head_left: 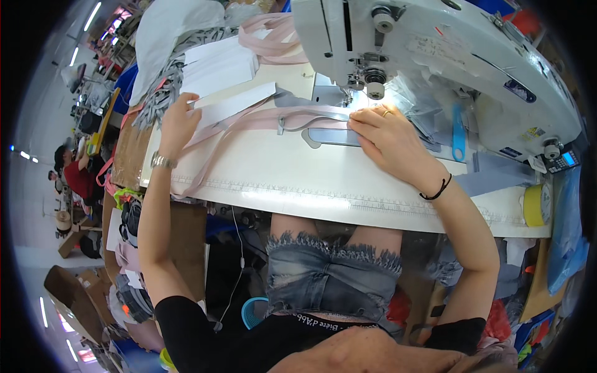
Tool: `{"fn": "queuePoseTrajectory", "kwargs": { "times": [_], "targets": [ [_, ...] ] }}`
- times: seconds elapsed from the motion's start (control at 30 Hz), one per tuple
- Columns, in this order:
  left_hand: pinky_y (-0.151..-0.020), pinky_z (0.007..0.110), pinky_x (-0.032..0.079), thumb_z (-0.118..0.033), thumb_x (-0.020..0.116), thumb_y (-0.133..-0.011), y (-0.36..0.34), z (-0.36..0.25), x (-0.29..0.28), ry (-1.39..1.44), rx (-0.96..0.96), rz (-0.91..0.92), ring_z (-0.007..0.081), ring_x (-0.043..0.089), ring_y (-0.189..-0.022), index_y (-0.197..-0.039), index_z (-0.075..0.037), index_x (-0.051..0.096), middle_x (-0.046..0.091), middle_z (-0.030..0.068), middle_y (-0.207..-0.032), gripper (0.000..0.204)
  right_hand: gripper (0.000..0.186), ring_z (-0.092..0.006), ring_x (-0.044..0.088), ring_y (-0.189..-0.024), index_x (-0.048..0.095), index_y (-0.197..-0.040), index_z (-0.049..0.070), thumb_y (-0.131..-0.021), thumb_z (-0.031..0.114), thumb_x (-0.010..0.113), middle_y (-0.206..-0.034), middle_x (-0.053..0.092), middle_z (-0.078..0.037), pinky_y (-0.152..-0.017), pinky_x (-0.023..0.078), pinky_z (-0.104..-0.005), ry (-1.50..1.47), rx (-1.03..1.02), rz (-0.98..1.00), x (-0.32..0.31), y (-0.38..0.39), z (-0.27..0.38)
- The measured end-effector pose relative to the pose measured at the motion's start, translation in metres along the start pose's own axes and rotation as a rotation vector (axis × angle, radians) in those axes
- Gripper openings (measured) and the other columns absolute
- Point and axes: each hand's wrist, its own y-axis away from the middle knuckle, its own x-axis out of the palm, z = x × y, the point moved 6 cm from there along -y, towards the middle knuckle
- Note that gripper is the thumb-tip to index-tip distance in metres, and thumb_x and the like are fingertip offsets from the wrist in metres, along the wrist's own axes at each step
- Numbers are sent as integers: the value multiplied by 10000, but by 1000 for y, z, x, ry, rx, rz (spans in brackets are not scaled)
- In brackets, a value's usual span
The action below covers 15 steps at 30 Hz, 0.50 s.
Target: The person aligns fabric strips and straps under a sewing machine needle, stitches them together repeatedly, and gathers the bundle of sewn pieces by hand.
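My left hand (180, 124), wearing a metal watch, is curled at the left end of a white strip (239, 99); what its fingers grip is unclear. My right hand (388, 140), with a ring and dark bracelet, has its fingers together, pressing a pink and grey band (305, 115) beside the lit needle area of the white sewing machine (435, 43). The band runs leftward across the white worktable (292, 180), and a loose pink length hangs toward the near edge. A small metal clip-like piece (280, 124) lies on the band.
White sheets (217, 65), grey cords (158, 99) and pink fabric (267, 34) lie at back left. A blue tool (459, 130), yellow tape roll (535, 205) and calculator (561, 160) sit at right. Cardboard boxes (68, 292) stand left. A co-worker in red (78, 177) works further left.
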Motion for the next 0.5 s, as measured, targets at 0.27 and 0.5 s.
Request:
{"fn": "queuePoseTrajectory", "kwargs": {
  "times": [0.27, 0.5],
  "targets": [
    [-778, 273, 511, -4, 523, -829, 29, -194, -20, 794, 287, 409, 162, 636, -833, -1004, 32, 729, 720, 89, -899, 273, 206, -242, 616, -1003, 676, -1053, 18, -861, 79, 635, -1080, 629, -57, -950, 461, -409, -9, 3, -23, -2, 0, 1],
    [-929, 408, 465, -111, 691, -766, 34, -256, 50, 62, 901, -179, 243, 602, -878, -1039, -66, 696, 652, 79, -973, 277, 233, -240, 617, -1021, 677, -1071, 22, -854, 103, 653, -1108, 633, -49, -994, 439, -430, -16, 50, 28, -3, -2, 2]
  ]
}}
